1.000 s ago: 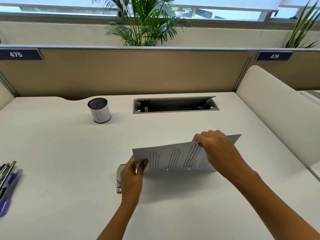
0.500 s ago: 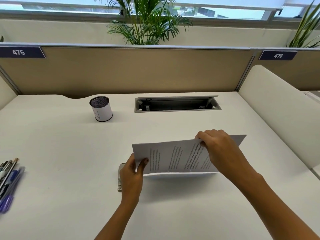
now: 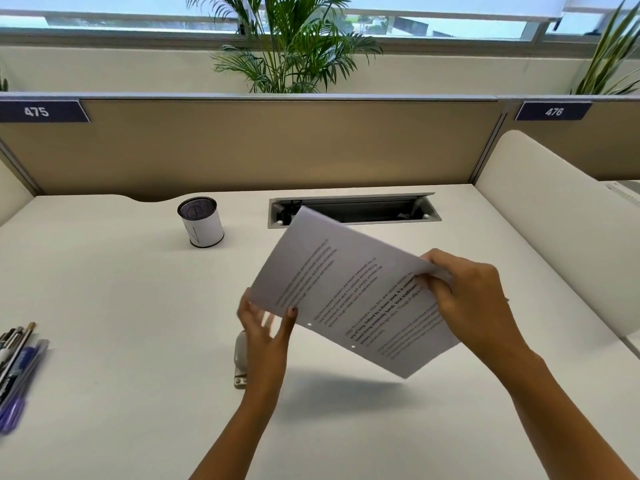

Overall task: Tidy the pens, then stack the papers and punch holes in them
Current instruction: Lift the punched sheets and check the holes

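A: Nearest first; what do the hands have?

B: The left hand (image 3: 266, 329) is spread, fingers loose under the lower left corner of the white printed paper stack (image 3: 349, 296), its thumb at the edge; whether it pinches at all I cannot tell; the right hand (image 3: 474, 299) pinches the stack's right end, thumb on top.

A: And the stack?

B: Held above the cream desk (image 3: 121, 306), tilted, its long axis running from near right to far left; two punched holes show along the near edge.

A: The punch?

B: The small grey metal hole punch (image 3: 240, 358) sits on the desk just beneath the left hand, nearer that hand; the loose pens (image 3: 17, 368) lie well apart at the left edge; the white mesh-topped pen cup (image 3: 201, 221) stands farther back, seemingly empty.
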`<act>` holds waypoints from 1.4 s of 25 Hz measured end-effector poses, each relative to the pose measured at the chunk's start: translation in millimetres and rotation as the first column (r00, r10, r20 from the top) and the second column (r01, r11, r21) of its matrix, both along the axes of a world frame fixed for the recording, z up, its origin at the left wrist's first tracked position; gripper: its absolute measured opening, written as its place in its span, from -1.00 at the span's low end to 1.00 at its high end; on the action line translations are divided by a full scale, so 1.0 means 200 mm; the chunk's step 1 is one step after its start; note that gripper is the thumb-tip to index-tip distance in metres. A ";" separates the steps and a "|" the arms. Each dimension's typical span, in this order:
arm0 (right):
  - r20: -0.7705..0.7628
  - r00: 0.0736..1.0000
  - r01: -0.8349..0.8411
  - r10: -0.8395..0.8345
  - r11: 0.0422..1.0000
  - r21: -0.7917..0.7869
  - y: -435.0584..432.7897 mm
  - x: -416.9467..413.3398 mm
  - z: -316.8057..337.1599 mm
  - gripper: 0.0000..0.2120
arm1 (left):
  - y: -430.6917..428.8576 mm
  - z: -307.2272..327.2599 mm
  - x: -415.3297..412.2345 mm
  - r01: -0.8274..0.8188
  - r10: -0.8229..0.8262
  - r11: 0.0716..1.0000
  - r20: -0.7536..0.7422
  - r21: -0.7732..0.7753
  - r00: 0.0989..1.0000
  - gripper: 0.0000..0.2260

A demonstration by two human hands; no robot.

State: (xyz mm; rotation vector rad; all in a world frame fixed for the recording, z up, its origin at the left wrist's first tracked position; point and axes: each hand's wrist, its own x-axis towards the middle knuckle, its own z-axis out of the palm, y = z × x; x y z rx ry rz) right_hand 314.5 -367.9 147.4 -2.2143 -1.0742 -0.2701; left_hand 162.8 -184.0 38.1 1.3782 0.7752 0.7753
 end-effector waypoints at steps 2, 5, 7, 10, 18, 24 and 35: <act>-0.159 0.987 0.057 -0.038 0.992 0.117 0.00 0.01 -0.04 -0.96 | -0.04 0.03 0.04 0.109 -0.109 0.994 -0.002 -0.026 0.994 -0.39; -0.406 0.914 0.144 0.000 0.935 0.324 0.00 0.02 -0.14 -0.93 | -0.07 0.12 0.10 0.089 -0.097 0.994 0.140 0.063 0.985 -0.77; -0.490 0.870 0.209 0.050 0.863 0.460 0.00 0.02 -0.22 -0.89 | -0.07 0.18 0.12 0.032 -0.070 0.983 0.206 0.183 0.976 -0.95; -0.562 0.818 0.293 0.121 0.753 0.589 0.02 0.01 -0.35 -0.78 | -0.07 0.22 0.15 -0.016 -0.065 0.942 0.229 0.336 0.971 -0.92; -0.638 0.768 0.417 -0.055 0.799 0.434 -0.01 -0.04 -0.69 -0.77 | -0.13 -0.07 0.13 0.012 -0.011 0.944 -0.005 0.328 1.000 -0.86; -0.654 0.754 0.431 -0.061 0.797 0.422 -0.03 -0.03 -0.72 -0.69 | -0.17 -0.11 0.14 0.014 -0.008 0.946 -0.021 0.324 1.000 -0.84; -0.772 0.634 0.344 -0.038 0.908 0.238 -0.27 0.51 -0.46 -0.75 | -0.26 -0.12 0.38 0.215 -0.171 0.961 -0.236 0.174 0.956 -0.56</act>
